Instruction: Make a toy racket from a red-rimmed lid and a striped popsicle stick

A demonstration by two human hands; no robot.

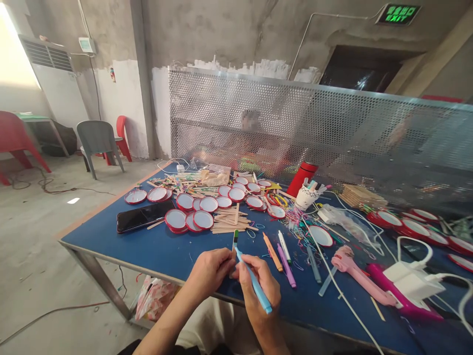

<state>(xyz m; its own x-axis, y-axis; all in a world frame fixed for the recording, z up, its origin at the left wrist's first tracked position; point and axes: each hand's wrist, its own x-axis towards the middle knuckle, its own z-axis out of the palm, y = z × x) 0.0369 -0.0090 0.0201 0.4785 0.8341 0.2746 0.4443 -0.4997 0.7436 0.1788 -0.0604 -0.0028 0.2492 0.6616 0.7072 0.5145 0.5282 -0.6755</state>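
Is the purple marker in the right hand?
No, the right hand holds a light blue marker; the purple marker lies on the blue table.

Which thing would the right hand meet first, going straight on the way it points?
Probably the stick in the left hand: the pen in the right hand points at it, though whether its tip touches is hard to tell.

Pale blue marker (pixel 257 287), green-tipped stick (pixel 235 238), white discs (pixel 203 220) (rimmed red), blue tabletop (pixel 155 251)
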